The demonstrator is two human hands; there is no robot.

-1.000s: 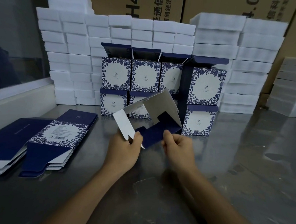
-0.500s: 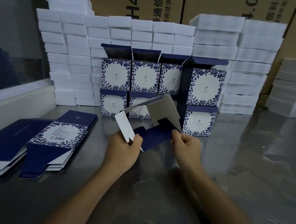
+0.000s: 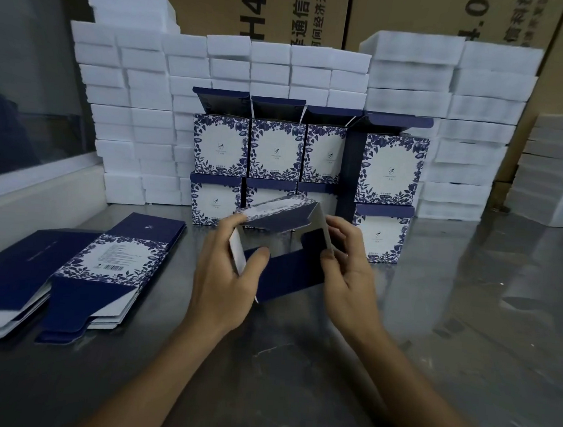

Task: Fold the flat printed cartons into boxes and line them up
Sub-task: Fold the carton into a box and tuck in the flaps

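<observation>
Now that the carton (image 3: pixel 281 246) has popped from a splayed sheet into a tube, mid-frame above the surface (image 3: pixel 295 381), both hands, left (image 3: pixel 227 276) and right (image 3: pixel 348 268), pinch its sides; flaps probably next.

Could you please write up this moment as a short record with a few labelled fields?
setting: metal worktable
left hand: grips the half-folded carton at its left flap
right hand: holds the carton's right panel
flat cartons: stacked on the table's left
finished boxes: two tiers at the back, top flaps open
foam blocks: white, stacked behind the boxes
</observation>
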